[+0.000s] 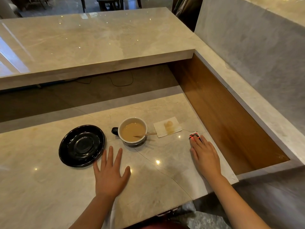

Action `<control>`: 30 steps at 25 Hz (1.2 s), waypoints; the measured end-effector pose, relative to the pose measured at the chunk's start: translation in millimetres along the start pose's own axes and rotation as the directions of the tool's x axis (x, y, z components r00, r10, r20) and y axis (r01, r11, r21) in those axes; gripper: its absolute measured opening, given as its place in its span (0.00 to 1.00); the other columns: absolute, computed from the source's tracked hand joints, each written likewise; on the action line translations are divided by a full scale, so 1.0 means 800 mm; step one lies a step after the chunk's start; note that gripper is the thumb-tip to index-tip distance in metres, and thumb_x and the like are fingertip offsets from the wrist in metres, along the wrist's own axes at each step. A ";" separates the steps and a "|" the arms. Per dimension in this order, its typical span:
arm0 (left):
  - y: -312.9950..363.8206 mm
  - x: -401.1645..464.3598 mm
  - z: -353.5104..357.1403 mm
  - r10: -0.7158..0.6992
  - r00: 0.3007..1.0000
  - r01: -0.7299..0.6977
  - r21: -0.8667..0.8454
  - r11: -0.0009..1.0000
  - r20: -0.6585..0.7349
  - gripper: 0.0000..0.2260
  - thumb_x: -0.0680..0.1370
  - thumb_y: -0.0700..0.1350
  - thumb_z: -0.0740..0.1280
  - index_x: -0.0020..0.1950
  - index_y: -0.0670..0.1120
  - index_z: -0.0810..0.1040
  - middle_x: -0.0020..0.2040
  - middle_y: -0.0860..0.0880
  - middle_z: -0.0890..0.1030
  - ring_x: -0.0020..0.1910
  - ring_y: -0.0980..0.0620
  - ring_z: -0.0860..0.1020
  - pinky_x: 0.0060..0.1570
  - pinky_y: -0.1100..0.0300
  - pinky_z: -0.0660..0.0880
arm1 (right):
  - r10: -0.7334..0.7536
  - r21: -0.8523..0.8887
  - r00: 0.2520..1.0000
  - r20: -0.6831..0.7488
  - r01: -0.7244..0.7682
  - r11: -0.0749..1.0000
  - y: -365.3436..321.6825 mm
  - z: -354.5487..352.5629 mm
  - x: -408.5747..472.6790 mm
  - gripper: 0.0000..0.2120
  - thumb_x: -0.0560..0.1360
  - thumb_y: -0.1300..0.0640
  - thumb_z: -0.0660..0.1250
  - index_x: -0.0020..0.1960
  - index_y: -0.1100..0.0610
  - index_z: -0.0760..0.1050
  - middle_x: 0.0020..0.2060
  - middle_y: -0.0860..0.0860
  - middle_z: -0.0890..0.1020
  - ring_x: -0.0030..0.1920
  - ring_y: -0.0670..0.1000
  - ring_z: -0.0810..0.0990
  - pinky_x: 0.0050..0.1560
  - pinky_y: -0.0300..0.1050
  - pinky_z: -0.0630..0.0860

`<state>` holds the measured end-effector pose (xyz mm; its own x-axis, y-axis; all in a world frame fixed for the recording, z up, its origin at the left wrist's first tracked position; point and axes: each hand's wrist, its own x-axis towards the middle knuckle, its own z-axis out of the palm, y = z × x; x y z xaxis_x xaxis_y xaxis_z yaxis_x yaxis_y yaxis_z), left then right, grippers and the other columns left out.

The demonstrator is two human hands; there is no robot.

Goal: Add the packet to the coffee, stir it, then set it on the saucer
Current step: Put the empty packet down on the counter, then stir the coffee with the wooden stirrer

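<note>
A cup (133, 130) with a dark handle on its left holds milky coffee, and a wooden stir stick (146, 134) leans in it toward the right. The black saucer (82, 145) lies bare to the cup's left. A small red, black and white packet (194, 135) rests on the counter at the right, with the fingertips of my right hand (204, 154) lying flat on its near edge. My left hand (110, 172) is flat on the counter in front of the cup, fingers spread, next to the saucer's rim and holding nothing.
A stained white napkin (167, 126) lies just right of the cup. The marble counter (49, 187) ends at a wooden recess wall (222, 116) on the right. A higher marble shelf (92, 42) overhangs behind.
</note>
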<state>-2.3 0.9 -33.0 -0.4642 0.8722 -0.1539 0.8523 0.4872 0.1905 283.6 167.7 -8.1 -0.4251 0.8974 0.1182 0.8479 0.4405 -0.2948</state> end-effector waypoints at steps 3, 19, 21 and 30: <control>0.000 0.000 0.001 0.001 1.000 -0.001 -0.013 1.000 -0.003 0.33 0.70 0.69 0.37 0.73 0.58 0.36 0.78 0.48 0.41 0.76 0.47 0.39 0.73 0.38 0.42 | 0.004 0.007 0.996 0.094 -0.005 1.000 0.006 0.011 -0.005 0.22 0.80 0.51 0.54 0.72 0.54 0.58 0.73 0.52 0.64 0.74 0.52 0.56 0.71 0.54 0.57; -0.003 0.000 0.004 0.011 1.000 -0.012 -0.046 0.999 -0.019 0.32 0.77 0.64 0.51 0.74 0.59 0.36 0.78 0.49 0.40 0.75 0.48 0.36 0.73 0.39 0.39 | 0.217 0.678 0.964 0.155 -0.264 0.686 -0.164 -0.016 0.047 0.17 0.72 0.47 0.68 0.58 0.51 0.73 0.39 0.46 0.80 0.43 0.45 0.78 0.51 0.46 0.72; -0.004 0.000 0.004 0.016 0.999 -0.018 -0.065 0.998 -0.030 0.31 0.76 0.65 0.50 0.75 0.59 0.40 0.78 0.49 0.41 0.75 0.48 0.37 0.73 0.40 0.39 | 0.329 0.741 0.908 0.258 -0.404 0.536 -0.179 -0.011 0.060 0.15 0.70 0.49 0.71 0.53 0.53 0.75 0.36 0.46 0.80 0.39 0.44 0.78 0.47 0.45 0.74; -0.005 0.002 0.008 0.004 1.000 -0.006 -0.080 0.997 -0.031 0.31 0.74 0.67 0.45 0.75 0.60 0.39 0.78 0.50 0.40 0.75 0.49 0.36 0.72 0.39 0.38 | 0.292 0.847 0.943 0.160 -0.283 0.450 -0.217 -0.005 0.102 0.06 0.73 0.60 0.67 0.45 0.50 0.81 0.42 0.46 0.82 0.43 0.41 0.78 0.40 0.31 0.72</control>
<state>-4.8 -0.1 -40.0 -0.4682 0.8750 -0.1235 0.8331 0.4837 0.2682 102.9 164.6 56.5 -0.2038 0.9708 -0.1265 0.2344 -0.0771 -0.9691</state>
